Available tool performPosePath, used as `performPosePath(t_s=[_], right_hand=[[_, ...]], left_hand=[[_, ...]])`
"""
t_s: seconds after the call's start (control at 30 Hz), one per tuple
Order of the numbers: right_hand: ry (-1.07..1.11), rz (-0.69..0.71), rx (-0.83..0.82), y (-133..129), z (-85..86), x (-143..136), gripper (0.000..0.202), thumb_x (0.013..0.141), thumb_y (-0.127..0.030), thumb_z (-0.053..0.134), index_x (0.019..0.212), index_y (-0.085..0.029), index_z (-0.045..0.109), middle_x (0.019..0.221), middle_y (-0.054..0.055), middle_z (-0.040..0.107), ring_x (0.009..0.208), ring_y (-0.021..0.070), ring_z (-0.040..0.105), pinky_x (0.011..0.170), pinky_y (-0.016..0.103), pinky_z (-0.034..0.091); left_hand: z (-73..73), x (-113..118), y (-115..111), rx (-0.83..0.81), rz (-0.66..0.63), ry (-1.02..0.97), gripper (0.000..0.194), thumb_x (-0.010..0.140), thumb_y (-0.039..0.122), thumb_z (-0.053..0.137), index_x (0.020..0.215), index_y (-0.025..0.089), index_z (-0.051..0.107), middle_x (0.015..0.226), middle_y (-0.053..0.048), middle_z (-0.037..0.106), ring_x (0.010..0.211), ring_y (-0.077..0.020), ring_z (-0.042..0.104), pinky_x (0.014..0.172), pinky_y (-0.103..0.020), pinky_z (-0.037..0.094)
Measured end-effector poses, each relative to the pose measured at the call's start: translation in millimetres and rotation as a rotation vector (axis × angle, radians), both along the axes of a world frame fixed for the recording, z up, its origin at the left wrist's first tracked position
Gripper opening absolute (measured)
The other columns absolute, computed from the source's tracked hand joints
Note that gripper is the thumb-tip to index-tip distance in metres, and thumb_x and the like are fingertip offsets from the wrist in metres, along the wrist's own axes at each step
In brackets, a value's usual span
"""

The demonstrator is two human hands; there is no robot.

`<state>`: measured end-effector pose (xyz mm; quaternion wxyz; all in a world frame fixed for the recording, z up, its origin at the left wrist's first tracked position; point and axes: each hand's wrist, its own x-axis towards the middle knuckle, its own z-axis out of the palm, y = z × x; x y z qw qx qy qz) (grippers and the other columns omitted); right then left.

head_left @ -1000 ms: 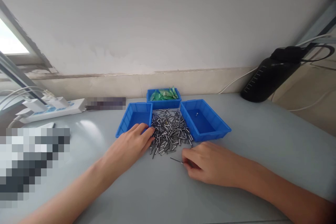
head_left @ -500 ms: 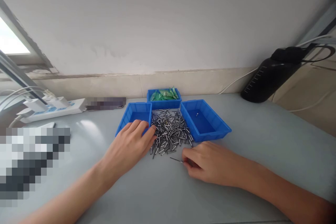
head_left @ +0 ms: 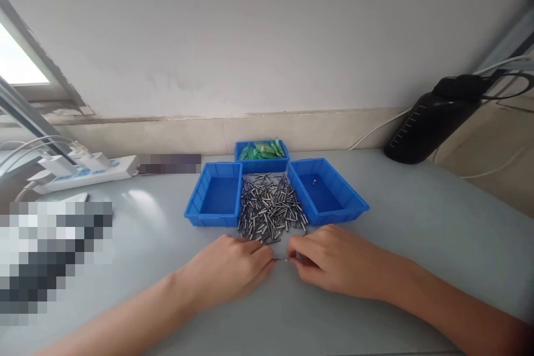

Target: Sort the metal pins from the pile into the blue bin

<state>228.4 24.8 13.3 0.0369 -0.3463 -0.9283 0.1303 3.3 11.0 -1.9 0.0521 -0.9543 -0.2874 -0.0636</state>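
Head view, single frame. Grey table [head_left: 396, 245], filling the lower half of the frame, backed by a pale wall. Lower centre: left hand [head_left: 231, 270] lying knuckles-up on the table, fingers curled toward the middle, its fingertips meeting one end of a thin metal pin [head_left: 280, 260]; right hand [head_left: 329, 258] in like posture opposite, fingers bent and pinched at the other end of the same pin. The pin lies low over the table between the two hands, only a short stretch of it showing; whether it rests on the surface cannot be told. Just above the hands, at centre frame: a loose heap of metal pins [head_left: 269, 208] on the bare table, close to both hands but apart from them. Left of the heap, touching it: blue tray [head_left: 199, 208], nothing seen inside. Right of the heap: second blue tray [head_left: 346, 208], one small pin visible on its floor. Behind the heap, toward the wall: smaller blue tray [head_left: 261, 166] holding green pieces [head_left: 262, 149]. Left edge, mid-height: white power strip [head_left: 83, 172] with plugs and white cables. Right of frame, upper middle: black bottle [head_left: 434, 122], tilted against the wall, with cables about it. Lower left: a blurred patch, contents not legible.
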Motion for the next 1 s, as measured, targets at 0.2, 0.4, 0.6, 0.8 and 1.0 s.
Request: performPosePath(t_s=[0.2,0.4,0.6,0.8,1.0], right_hand=[[-0.052,-0.006,-0.048,1,1.3,1,0.014,0.092,-0.024,0.047,0.080,-0.021,0.054,0.070,-0.001,0.066,0.062,0.0172,0.061,0.050,0.026,0.027],[-0.042,-0.022,-0.070,0,0.9,0,0.011,0.090,-0.021,0.049,0.080,-0.021,0.054,0.072,0.000,0.066,0.064,0.0175,0.062,0.051,0.026,0.029],[-0.028,0.002,-0.043,0,-1.1,-2,0.014,0.090,-0.021,0.048,0.077,-0.021,0.052,0.070,-0.001,0.064,0.062,0.0171,0.060,0.051,0.027,0.030],[0.088,0.069,0.050,0,-9.5,-5,0.013,0.091,-0.014,0.048,0.080,-0.020,0.053,0.082,0.002,0.061,0.079,0.0179,0.059,0.069,0.029,0.044],[0.161,0.121,0.098,-3,-13.2,-8,0.011,0.092,-0.014,0.048,0.084,-0.018,0.054,0.091,0.005,0.060,0.089,0.0187,0.057,0.092,0.036,0.044]], left_hand=[[0.2,0,-1,-0.091,0.034,0.024,0.024,0.096,0.021,0.041,0.077,0.017,0.054,0.063,0.001,0.061,0.052,-0.0155,0.059,0.046,-0.027,0.037],[-2.5,2,-1,-0.090,0.045,0.066,0.023,0.096,0.024,0.041,0.077,0.018,0.052,0.063,0.000,0.061,0.052,-0.0165,0.059,0.047,-0.028,0.038],[-6.5,6,-10,0.030,0.052,0.129,0.022,0.095,0.020,0.042,0.075,0.019,0.051,0.063,-0.001,0.058,0.051,-0.0180,0.058,0.043,-0.028,0.036],[-5.4,9,-12,0.094,0.130,0.108,0.021,0.094,0.026,0.048,0.075,0.018,0.052,0.066,-0.002,0.058,0.059,-0.0202,0.059,0.047,-0.028,0.040],[-2.1,9,-11,0.119,0.146,0.084,0.020,0.093,0.030,0.051,0.076,0.017,0.052,0.070,-0.003,0.057,0.065,-0.0211,0.058,0.050,-0.030,0.043]])
